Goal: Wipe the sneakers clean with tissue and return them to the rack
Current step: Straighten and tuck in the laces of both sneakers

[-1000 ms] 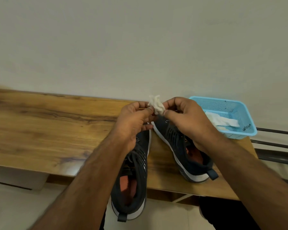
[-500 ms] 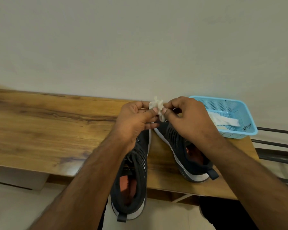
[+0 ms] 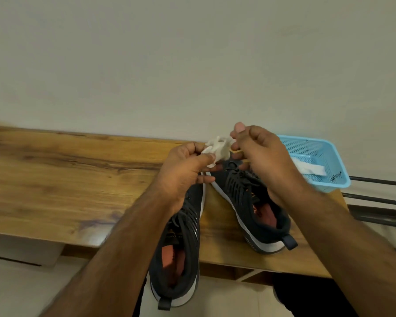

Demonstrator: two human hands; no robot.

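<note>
My left hand [image 3: 183, 170] and right hand [image 3: 258, 154] both pinch a crumpled white tissue [image 3: 217, 148]. Below, two dark mesh sneakers [image 3: 238, 186] rest by the wooden counter's [image 3: 66, 179] near edge.

Two dark sneakers sit on the wooden table [image 3: 66, 179] — the left sneaker [image 3: 181, 248] hanging over the near edge, the right sneaker [image 3: 249, 202] beside it. One crumpled tissue [image 3: 217, 148] is pinched between two hands, the left hand [image 3: 183, 172] and the right hand [image 3: 261, 152]. One blue basket [image 3: 338, 179] holds one more white tissue piece [image 3: 311, 168] — one table in all.
</note>
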